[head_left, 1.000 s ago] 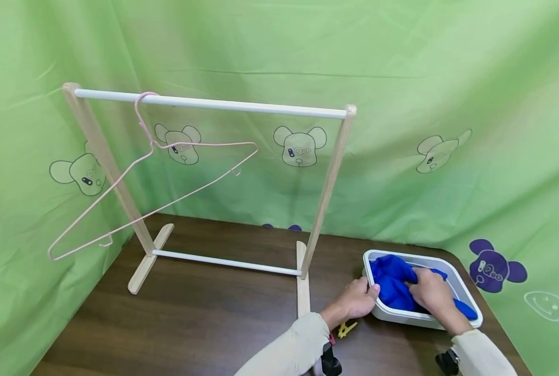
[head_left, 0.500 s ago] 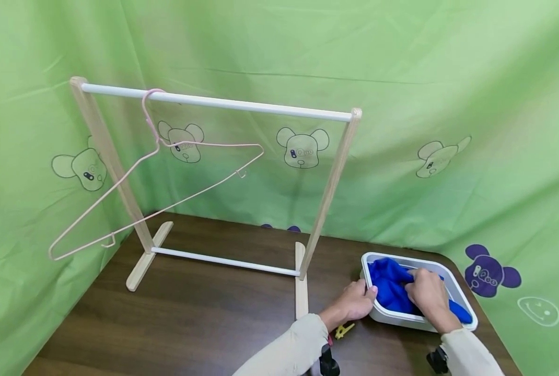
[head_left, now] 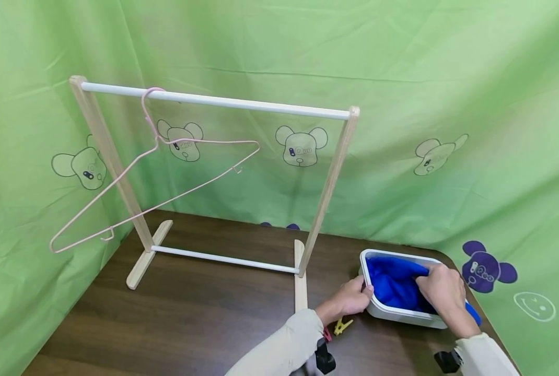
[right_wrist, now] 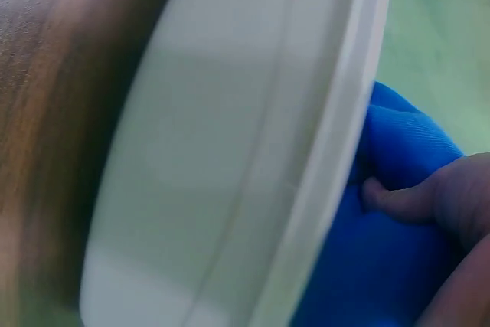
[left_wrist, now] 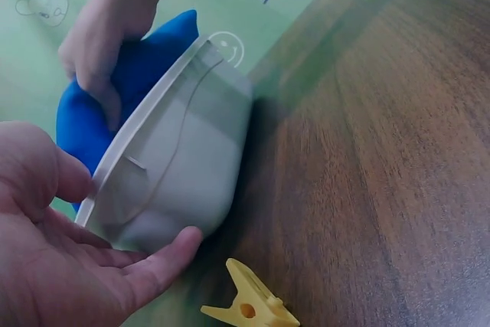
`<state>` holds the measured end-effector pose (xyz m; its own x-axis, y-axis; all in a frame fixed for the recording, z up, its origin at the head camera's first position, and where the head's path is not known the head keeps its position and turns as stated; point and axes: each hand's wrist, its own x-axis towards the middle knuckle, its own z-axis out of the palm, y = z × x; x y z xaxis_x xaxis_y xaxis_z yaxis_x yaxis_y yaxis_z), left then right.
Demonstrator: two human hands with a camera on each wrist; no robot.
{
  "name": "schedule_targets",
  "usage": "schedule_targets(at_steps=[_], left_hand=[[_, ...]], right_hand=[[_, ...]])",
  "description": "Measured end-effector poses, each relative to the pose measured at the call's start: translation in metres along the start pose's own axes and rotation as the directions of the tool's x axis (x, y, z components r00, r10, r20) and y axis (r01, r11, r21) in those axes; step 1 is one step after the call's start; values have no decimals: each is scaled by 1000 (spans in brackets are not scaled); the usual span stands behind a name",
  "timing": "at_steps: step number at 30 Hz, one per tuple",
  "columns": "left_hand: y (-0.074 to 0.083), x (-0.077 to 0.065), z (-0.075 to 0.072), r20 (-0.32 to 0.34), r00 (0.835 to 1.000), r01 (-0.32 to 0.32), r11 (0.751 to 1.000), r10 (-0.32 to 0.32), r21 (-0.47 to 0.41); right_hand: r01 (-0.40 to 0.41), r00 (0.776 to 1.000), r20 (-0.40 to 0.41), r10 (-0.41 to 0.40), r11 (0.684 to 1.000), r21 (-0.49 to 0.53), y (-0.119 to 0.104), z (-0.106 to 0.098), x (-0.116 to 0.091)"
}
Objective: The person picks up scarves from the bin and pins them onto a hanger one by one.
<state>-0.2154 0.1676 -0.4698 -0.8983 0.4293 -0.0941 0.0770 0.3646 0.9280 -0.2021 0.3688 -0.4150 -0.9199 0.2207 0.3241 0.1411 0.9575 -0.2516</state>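
A white plastic tub with a raised rim stands at the right of the table, blue cloth bunched inside it. My left hand grips the tub's near left corner. In the left wrist view, its thumb lies at the rim and its other fingers reach under the grey-white wall. Over the tub, my right hand pinches the blue fabric; the right wrist view shows its thumb pressed into the folds. Part of the cloth hangs over the tub's right end. The garment's shape is hidden by its folds.
A pink wire hanger hangs on the upper white bar of a wooden rack to the left. Yellow clip and red clip lie on the table by my left wrist. A green printed curtain encloses the back and sides.
My right hand has shifted right and drawn the cloth with it, so the blue spreads and now hangs past the tub's right end. My left hand stays on the corner.
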Motion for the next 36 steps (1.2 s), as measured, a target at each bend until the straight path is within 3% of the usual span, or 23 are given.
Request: schedule_targets(at_steps=[4,11,19,26,33,36], left_hand=[[0,-1,-3,7,1000,3,1000,-3,27],[-2,-1,0,40,999,15,1000,-15,0],[-5,-1,0,37,999,-27,996,24,90],[-4,1,-1,48,998,-26,1000,27,-15],[0,7,3,-14,999,34,999,-34,0],[3,9,4,-9,999,46,999,-47,-18]], right_hand=[[4,1000,-5,-4,1000,16,-3,-7,-1],[27,999,-38,-26,999,43,-5,-20,-4],[39,995,-97,-33,997,67,-8,-37,-6],[36,990,-140,-22,995,98,-16,-55,-5],[17,989,-146,-2,994,105,-21,-66,-9],[34,986,-167,-16,994,101,-21,-70,-11]])
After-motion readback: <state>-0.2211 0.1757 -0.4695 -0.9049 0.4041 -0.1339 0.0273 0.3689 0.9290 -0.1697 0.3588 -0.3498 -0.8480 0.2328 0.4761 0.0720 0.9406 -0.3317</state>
